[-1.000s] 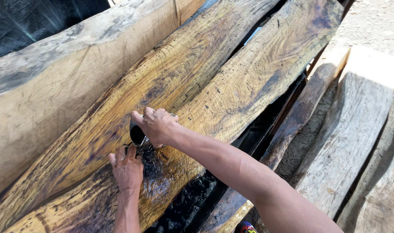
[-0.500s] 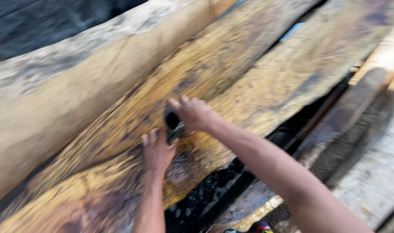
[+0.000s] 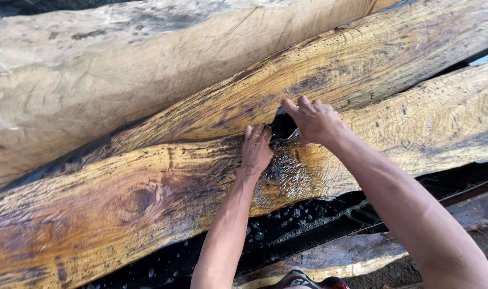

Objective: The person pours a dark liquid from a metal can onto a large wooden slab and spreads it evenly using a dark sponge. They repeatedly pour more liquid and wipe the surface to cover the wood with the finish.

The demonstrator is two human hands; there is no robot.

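Two hands met mid-slab (image 3: 147, 203): my right hand (image 3: 314, 121) clamped a dark cup (image 3: 282, 125), my left hand (image 3: 256, 150) lay flat, holding nothing. Only that patch looked wet; the rest stayed dry.

Near slab (image 3: 147, 208): golden yellow to orange-brown, dark knot with ringed grain, black specks, wet dark sheen around the hands. Middle slab (image 3: 361, 64): yellow-brown, purple-black streaks, fine curved grain lines, pinhole dots. Far slab (image 3: 121, 69): pale grey-tan, faint scratch marks. Cup (image 3: 283, 126): black. Ground sheet (image 3: 287, 225): black, beaded with clear droplets.
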